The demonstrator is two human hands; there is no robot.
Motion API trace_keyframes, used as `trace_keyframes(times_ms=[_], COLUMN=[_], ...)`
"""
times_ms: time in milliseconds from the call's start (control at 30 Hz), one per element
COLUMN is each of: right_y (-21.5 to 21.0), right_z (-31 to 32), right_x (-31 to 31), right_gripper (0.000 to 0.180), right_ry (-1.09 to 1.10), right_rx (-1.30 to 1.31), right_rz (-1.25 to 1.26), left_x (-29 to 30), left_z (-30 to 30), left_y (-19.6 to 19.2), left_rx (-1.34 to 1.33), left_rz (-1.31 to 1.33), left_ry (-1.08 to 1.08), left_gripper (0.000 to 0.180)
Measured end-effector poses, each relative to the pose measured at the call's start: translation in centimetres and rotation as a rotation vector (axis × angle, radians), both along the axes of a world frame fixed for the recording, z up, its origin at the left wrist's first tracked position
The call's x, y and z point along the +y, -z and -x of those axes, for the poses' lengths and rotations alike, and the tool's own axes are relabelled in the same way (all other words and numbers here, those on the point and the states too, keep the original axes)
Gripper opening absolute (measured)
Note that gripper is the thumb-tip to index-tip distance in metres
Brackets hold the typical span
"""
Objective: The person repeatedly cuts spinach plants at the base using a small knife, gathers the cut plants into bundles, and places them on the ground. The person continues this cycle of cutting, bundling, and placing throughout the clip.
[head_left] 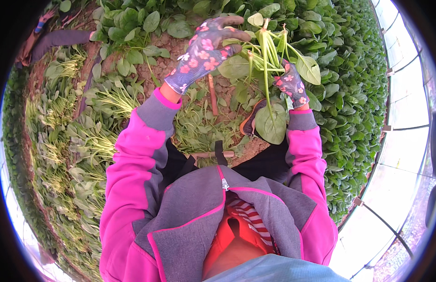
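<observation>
My right hand (292, 85), in a dark floral glove, is closed around a bunch of spinach (266, 52). The pale stems and cut root ends point up and away from me, and one broad leaf (270, 123) hangs below toward my knees. To the left of the bunch is my left hand (201, 55) in a matching glove. Its fingers are apart and curved toward the stems, with nothing visible between them. The fingertips come close to the bunch; whether they touch it I cannot tell.
Dense standing spinach (342, 103) fills the right side and the far end. Cut bunches (117, 98) lie in rows at the left. A wooden stick (213, 95) lies on the soil between my feet, near my shoe (248, 123). Another person's clothed limb (63, 43) reaches in at the far left.
</observation>
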State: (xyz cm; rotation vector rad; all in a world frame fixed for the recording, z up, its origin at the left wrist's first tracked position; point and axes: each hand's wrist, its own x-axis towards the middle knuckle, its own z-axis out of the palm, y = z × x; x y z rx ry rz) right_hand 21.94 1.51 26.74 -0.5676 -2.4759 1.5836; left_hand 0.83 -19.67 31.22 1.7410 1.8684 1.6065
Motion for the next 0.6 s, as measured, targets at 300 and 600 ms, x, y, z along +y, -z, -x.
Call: trace_keyframes(times_ms=[300, 600], right_y=[0.8, 1.9], right_z=[-0.1, -0.9], right_x=[1.1, 2.6], right_gripper=[0.058, 0.057], right_ry=[-0.109, -0.046], right_rx=[-0.004, -0.062], right_rz=[-0.113, -0.16], left_x=[0.1, 0.3], left_z=[-0.9, -0.8], left_y=[0.1, 0.3], left_rx=[0.162, 0.253], left_rz=[-0.04, -0.005], left_ry=[0.005, 0.049], left_gripper=[0.026, 0.018])
